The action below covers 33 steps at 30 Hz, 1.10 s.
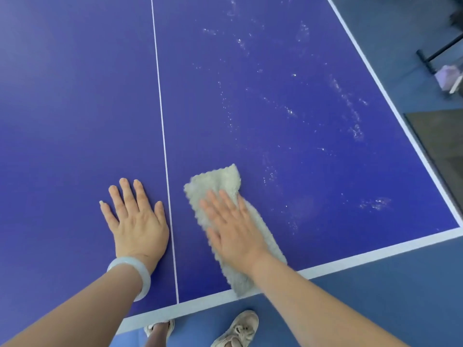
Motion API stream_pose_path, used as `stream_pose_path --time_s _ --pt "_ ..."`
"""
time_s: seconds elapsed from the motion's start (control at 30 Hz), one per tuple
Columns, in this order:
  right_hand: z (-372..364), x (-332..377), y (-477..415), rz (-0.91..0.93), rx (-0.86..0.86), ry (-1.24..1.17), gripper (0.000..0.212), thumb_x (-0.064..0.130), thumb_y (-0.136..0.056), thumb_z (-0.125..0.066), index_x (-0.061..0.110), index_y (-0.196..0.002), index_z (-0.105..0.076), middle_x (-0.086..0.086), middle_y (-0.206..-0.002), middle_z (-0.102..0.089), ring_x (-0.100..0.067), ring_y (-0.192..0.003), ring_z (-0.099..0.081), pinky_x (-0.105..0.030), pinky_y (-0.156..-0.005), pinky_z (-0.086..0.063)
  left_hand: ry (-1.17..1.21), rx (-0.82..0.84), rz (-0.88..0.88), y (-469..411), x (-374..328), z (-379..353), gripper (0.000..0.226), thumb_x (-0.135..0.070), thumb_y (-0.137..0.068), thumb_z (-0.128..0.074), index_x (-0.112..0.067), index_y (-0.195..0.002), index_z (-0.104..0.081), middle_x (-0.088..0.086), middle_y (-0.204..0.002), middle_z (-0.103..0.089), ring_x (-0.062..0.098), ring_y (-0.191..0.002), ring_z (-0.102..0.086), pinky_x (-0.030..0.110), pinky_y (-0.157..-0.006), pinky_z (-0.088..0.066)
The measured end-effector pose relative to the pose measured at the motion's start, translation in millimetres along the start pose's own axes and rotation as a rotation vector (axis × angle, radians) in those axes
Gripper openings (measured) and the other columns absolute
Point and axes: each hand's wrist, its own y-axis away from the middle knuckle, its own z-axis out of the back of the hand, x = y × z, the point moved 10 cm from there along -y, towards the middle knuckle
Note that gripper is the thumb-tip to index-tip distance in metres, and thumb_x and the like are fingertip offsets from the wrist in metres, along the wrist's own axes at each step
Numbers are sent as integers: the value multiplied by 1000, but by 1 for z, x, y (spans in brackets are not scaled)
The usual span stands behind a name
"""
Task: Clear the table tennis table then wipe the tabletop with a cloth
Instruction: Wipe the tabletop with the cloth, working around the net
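Observation:
The blue table tennis tabletop [75,96] fills most of the head view, with a thin white centre line running up it. A folded grey-beige cloth [215,181] lies on the right half near the front edge. My right hand [233,226] presses flat on the cloth with straight fingers. Just left of the centre line, my left hand [136,216] rests flat on the bare tabletop, fingers spread, a pale bangle on its wrist. White speckled smears [345,96] dot the right half beyond the cloth.
White border lines mark the table's front edge [350,259] and right edge. Blue floor lies beyond. A black metal stand [436,53] and a pale purple object [448,76] sit off the far right. My shoes show below the front edge.

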Motion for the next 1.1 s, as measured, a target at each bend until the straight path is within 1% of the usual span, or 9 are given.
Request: stream_pose_path --time_s 0.1,0.2,0.33,0.47,0.7,0.83,0.97,1.03,1.1 --pt "10 -55 -20 -290 25 -26 60 37 -106 -20 24 -159 3 4 -166 12 -17 -152 17 -46 -124 0 -5 10 10 1 0 0 63 -34 -102 -28 -4 -155 -13 15 -164 -6 35 -150 3 55 -120 3" --pt "7 -40 -13 -443 -24 -27 61 38 -105 -13 20 -159 9 -3 -166 13 -23 -152 18 -50 -124 -1 -7 4 20 1 1 0 61 -33 -102 -27 -4 -155 -14 15 -163 -6 34 -150 3 56 -120 3" --pt "-1 31 2 -210 -81 -56 59 40 -106 -20 21 -160 -8 -7 -168 -2 -28 -154 3 -54 -123 -11 -15 -4 19 0 -1 1 61 -33 -102 -22 -4 -155 -14 15 -163 -7 34 -150 3 55 -120 3" --pt "5 30 -51 -45 -9 -36 59 41 -105 -23 27 -160 -8 -3 -168 4 -24 -154 10 -53 -123 -2 -28 10 24 1 -2 2 62 -34 -101 -17 -4 -155 -13 15 -164 -6 34 -151 3 53 -121 6" --pt "16 -44 -83 -427 -55 -43 60 40 -105 -16 23 -160 0 -4 -167 10 -25 -153 15 -52 -123 4 -27 18 29 0 -2 2 66 -39 -99 -12 -6 -155 -13 15 -164 -6 33 -151 4 54 -121 3" --pt "4 15 -71 -132 -64 -17 60 42 -104 -23 24 -160 -9 -5 -168 1 -27 -154 8 -54 -123 -2 -35 17 20 -1 -2 2 69 -42 -96 -14 -5 -155 -15 16 -163 -7 33 -151 2 55 -121 0" --pt "15 14 -119 98 14 78 60 42 -104 -26 28 -160 -8 0 -168 0 -23 -154 5 -51 -123 2 -33 18 24 -1 -3 2 70 -43 -96 -16 -4 -154 -17 16 -163 -9 33 -151 0 56 -120 -1" --pt "23 -19 -139 87 52 98 59 40 -105 -26 30 -159 -5 3 -168 1 -20 -154 5 -48 -123 4 -37 25 30 -1 -2 1 71 -44 -95 -15 -4 -154 -18 16 -163 -10 33 -151 0 56 -120 -2" --pt "35 -68 -144 -116 38 52 58 38 -106 -23 30 -160 -2 4 -168 5 -19 -154 8 -47 -123 4 -36 24 30 -2 -3 1 71 -44 -95 -15 -5 -154 -18 16 -163 -9 33 -151 1 56 -120 -1"
